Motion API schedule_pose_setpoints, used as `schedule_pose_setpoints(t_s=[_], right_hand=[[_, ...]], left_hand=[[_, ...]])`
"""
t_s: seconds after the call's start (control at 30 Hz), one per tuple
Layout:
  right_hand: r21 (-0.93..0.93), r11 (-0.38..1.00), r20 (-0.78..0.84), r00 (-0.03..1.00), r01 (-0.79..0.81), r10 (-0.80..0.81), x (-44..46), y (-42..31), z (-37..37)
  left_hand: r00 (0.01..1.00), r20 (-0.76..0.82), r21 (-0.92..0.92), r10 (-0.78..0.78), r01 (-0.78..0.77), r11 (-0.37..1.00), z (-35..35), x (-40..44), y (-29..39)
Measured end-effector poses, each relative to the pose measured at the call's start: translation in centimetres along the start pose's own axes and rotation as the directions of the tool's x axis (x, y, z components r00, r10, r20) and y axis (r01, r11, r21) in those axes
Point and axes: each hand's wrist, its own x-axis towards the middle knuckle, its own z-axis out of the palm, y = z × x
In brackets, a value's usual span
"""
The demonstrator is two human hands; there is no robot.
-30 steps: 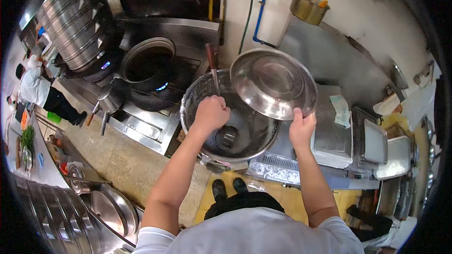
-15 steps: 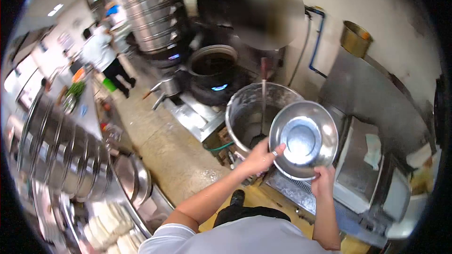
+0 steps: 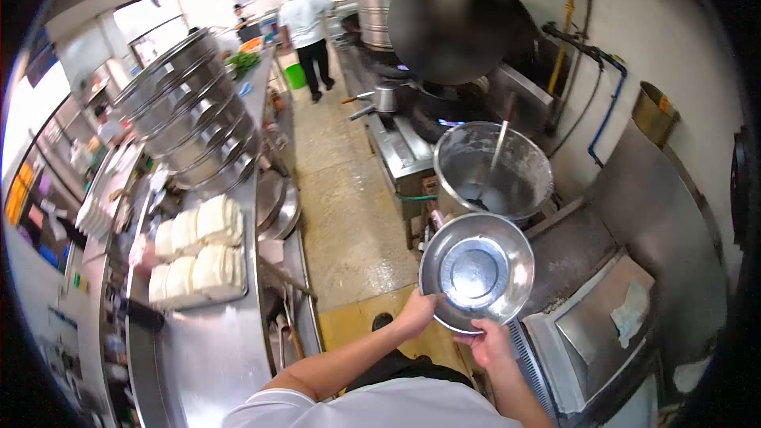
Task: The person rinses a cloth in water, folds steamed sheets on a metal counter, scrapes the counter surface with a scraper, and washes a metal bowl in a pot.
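A wide stainless steel bowl (image 3: pixel 474 267) is held out in front of me, its shiny inside tilted up towards the camera. My left hand (image 3: pixel 418 314) grips its lower left rim, thumb over the edge. At the bottom of the rim, my right hand (image 3: pixel 489 344) is closed on it too, some fingers hidden underneath. Just beyond the bowl stands a large metal pot (image 3: pixel 539 166) with whitish smears on its inner wall. A long-handled tool (image 3: pixel 499 145) leans inside that pot; its lower end is dark and hard to make out.
Stacked steamers (image 3: pixel 194 123) and a tray of white blocks (image 3: pixel 198 250) occupy the left steel counter (image 3: pixel 210 368). Stoves line the right side, one flame lit. A person (image 3: pixel 305 28) stands at the aisle's far end, near a green bucket (image 3: pixel 295 76). A cloth (image 3: pixel 630 313) lies at right.
My view has swung to the left, bringing more of the left counter and aisle into sight. Both hands keep hold of the bowl, now nearer my body and clear of the pot's front.
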Motion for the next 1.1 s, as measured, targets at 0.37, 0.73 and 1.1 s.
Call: schedule_pose_setpoints(t_s=[0.37, 0.73, 1.1], right_hand=[[-0.248, 0.951, 0.223, 0.944, -0.185, 0.242, -6.6, 7.6, 1.1], [-0.387, 0.883, 0.328, 0.854, -0.268, 0.403, -19.0, 17.9, -0.4], [-0.286, 0.927, 0.175, 0.938, -0.243, 0.300, -30.1, 18.2, -10.5]], left_hand=[[0.965, -0.264, -0.117, 0.005, -0.037, 0.992, -8.4, -14.8, -5.2], [0.877, -0.480, -0.252, -0.025, -0.110, 0.962, -14.8, -32.1, -14.2], [0.950, -0.309, -0.219, -0.050, -0.019, 0.976, -9.0, -40.1, -20.4]])
